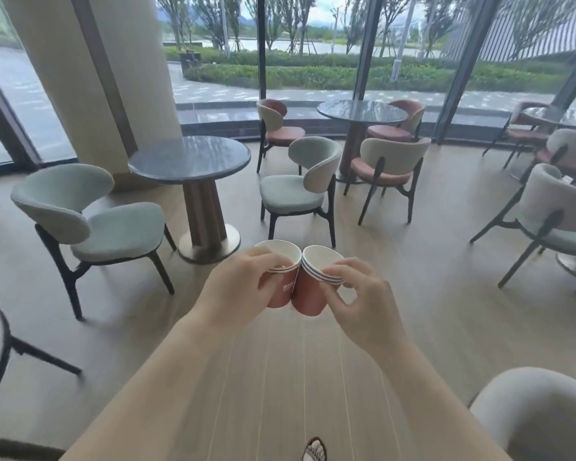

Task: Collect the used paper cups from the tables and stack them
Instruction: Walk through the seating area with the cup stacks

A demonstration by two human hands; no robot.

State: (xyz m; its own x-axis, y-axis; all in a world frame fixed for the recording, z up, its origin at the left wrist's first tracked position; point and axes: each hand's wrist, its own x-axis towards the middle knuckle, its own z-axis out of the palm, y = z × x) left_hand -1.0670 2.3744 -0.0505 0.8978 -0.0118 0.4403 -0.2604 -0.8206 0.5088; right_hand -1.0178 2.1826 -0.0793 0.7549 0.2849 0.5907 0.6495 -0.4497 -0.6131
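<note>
- Above the pale plank floor (280, 377), at chest height before us, we hold red paper cups with white insides in both hands, off any table.
- Our left hand (243, 281) grips the left cup (279, 293), with the fingers curled round its upper wall and over part of the rim. Its mouth faces up and away from us.
- Our right hand (359, 294) pinches the nested stack (309, 299) just below its rims, between thumb and curled fingers. Several rims show one inside another, though we cannot count them for certain.
- The stack tilts, with its mouth leaning to the right and its base toward the left cup.
- The left cup and the stack touch side to side, from the rims down the walls. Neither is inside the other.
- We cannot tell whether the left cup is a single cup or more than one.
- Ahead on the left stands the near table (189, 158), round with a grey top on a fluted pedestal.
- The far table (361, 111), of the same kind, stands by the glass wall (313, 61).
- Padded chairs (300, 191) in pale green and dusty red ring both tables.
- At the bottom edge, our sandalled foot (314, 451) shows on the floor.
</note>
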